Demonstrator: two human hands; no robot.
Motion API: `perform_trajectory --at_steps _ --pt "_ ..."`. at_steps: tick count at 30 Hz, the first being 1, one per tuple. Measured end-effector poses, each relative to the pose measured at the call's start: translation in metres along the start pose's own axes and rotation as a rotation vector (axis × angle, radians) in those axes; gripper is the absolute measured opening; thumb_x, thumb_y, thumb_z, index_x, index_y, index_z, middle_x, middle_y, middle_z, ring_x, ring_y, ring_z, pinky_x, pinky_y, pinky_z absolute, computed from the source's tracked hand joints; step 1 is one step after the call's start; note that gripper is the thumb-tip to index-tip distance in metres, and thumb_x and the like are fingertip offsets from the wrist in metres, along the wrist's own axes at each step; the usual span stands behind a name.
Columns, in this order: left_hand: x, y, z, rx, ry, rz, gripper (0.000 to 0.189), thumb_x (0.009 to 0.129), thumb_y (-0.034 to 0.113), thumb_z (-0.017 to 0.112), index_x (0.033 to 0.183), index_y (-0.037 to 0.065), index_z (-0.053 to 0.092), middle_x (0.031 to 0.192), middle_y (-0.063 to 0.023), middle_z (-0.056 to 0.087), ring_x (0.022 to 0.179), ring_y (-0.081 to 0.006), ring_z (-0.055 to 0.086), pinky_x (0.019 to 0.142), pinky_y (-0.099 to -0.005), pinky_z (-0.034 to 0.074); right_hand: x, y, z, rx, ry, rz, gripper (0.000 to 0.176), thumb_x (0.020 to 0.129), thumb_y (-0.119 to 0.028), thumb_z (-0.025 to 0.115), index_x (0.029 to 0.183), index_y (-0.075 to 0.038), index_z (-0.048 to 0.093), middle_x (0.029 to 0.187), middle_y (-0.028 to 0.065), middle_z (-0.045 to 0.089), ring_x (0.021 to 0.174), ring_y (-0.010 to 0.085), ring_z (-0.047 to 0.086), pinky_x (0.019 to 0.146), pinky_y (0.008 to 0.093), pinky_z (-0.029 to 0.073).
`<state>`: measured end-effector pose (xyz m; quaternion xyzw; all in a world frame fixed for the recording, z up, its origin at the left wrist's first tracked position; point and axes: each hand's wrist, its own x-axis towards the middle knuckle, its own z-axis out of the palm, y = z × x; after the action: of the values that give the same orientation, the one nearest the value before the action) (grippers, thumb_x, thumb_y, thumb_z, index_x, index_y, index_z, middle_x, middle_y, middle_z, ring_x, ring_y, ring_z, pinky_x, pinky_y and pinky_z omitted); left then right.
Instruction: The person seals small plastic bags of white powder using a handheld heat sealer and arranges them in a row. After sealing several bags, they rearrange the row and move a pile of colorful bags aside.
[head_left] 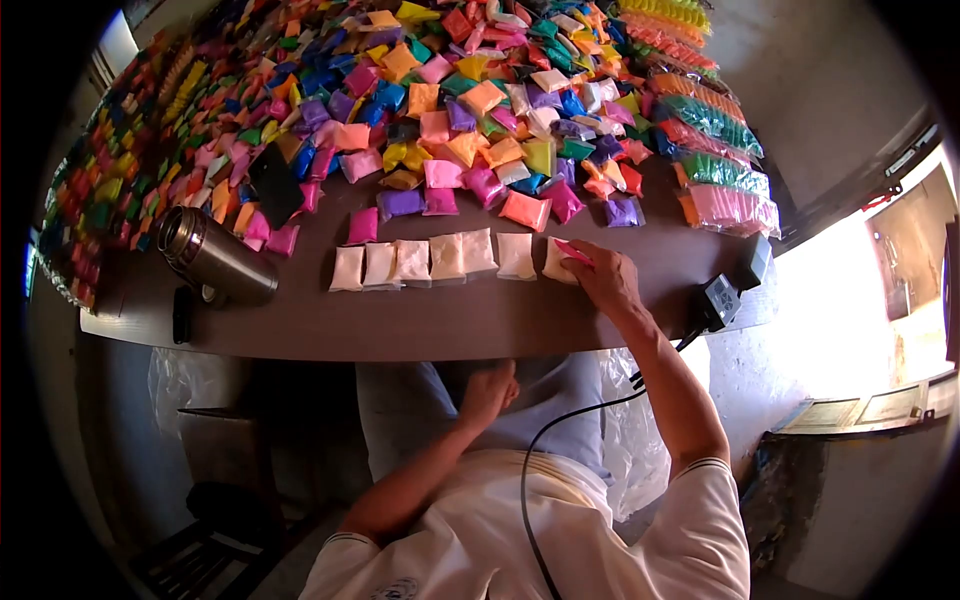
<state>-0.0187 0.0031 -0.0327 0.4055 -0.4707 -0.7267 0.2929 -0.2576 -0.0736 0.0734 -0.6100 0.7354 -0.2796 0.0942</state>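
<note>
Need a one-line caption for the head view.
Right hand at a row of seven pale packets, colourful packets heaped beyond.

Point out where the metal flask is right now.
In the head view, the metal flask is on the left side of the table, just right of a small black object and left of the row of pale packets.

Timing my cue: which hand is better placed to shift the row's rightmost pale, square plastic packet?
Probably the right hand: it is right at that packet, while the left hand is over the grey-trousered lap.
</note>
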Motion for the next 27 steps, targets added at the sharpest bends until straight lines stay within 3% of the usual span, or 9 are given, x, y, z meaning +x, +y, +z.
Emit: perform_trajectory --at_steps 2,9,12,14,17,21,25,27 --pt "0.003 -0.018 -0.021 0.126 0.095 -0.005 0.056 0.096 0.039 0.044 0.051 0.006 0.045 0.048 -0.0032 0.046 0.044 -0.0103 0.041 0.045 -0.0271 0.032 0.002 -0.001 0.008 0.026 0.053 -0.13 0.029 0.079 -0.029 0.067 0.106 -0.018 0.068 0.089 0.0146 0.067 0.084 0.0335 0.064 0.072 0.0398 0.049" --pt "-0.012 -0.037 -0.069 -0.057 0.277 -0.061 0.055 0.094 0.039 0.044 0.05 0.006 0.039 0.046 -0.0039 0.043 0.039 -0.0136 0.043 0.042 -0.0298 0.033 0.008 -0.023 0.01 0.085 0.019 -0.05 0.026 0.081 -0.022 0.067 0.104 -0.01 0.068 0.086 0.0159 0.067 0.075 0.0308 0.066 0.069 0.0365 0.05" --pt "-0.005 -0.031 -0.063 0.128 0.239 0.037 0.056 0.093 0.042 0.049 0.051 0.01 0.031 0.046 -0.0026 0.036 0.041 -0.0143 0.039 0.044 -0.028 0.028 0.009 -0.057 0.007 0.119 -0.086 -0.02 0.014 0.085 -0.019 0.061 0.093 -0.01 0.067 0.082 0.014 0.066 0.08 0.0333 0.063 0.067 0.0408 0.05" --pt "-0.001 -0.032 -0.059 -0.114 0.261 -0.126 0.054 0.092 0.042 0.049 0.051 0.011 0.032 0.046 -0.0019 0.035 0.039 -0.0148 0.038 0.04 -0.0287 0.027 0.005 -0.082 0.02 0.174 -0.031 -0.343 0.011 0.085 -0.014 0.058 0.087 -0.005 0.063 0.088 0.0133 0.065 0.085 0.0316 0.061 0.073 0.0409 0.048" --pt "0.013 -0.066 -0.067 -0.214 0.254 -0.115 0.053 0.092 0.035 0.048 0.049 0.007 0.038 0.044 -0.0045 0.042 0.036 -0.0141 0.041 0.036 -0.0296 0.03 0.004 -0.122 0.04 0.115 -0.08 -0.816 0.013 0.08 -0.009 0.058 0.092 -0.004 0.057 0.107 0.014 0.061 0.102 0.03 0.056 0.087 0.0413 0.042" --pt "0.0 -0.038 -0.064 -0.203 0.262 -0.132 0.05 0.09 0.037 0.054 0.052 0.011 0.035 0.047 -0.0011 0.038 0.039 -0.014 0.038 0.039 -0.0291 0.027 -0.006 -0.162 0.087 0.021 -0.104 -0.894 0.023 0.076 -0.014 0.058 0.097 -0.005 0.063 0.115 0.0187 0.056 0.116 0.0335 0.049 0.097 0.0462 0.036" --pt "-0.003 -0.039 -0.067 -0.184 0.265 -0.114 0.053 0.091 0.041 0.05 0.05 0.008 0.041 0.047 -0.0042 0.044 0.038 -0.0128 0.041 0.038 -0.0274 0.029 -0.007 -0.18 0.115 0.02 -0.107 -0.895 0.021 0.075 -0.017 0.06 0.087 0.0 0.062 0.116 0.0221 0.055 0.119 0.0364 0.046 0.098 0.0467 0.034" --pt "-0.003 -0.034 -0.065 -0.167 0.274 -0.111 0.053 0.09 0.042 0.051 0.05 0.008 0.041 0.048 -0.0042 0.045 0.038 -0.0127 0.041 0.038 -0.0272 0.029 -0.007 -0.184 0.127 -0.009 -0.145 -0.853 0.025 0.085 -0.019 0.052 0.095 0.002 0.058 0.122 0.0267 0.052 0.123 0.0394 0.042 0.105 0.048 0.027"
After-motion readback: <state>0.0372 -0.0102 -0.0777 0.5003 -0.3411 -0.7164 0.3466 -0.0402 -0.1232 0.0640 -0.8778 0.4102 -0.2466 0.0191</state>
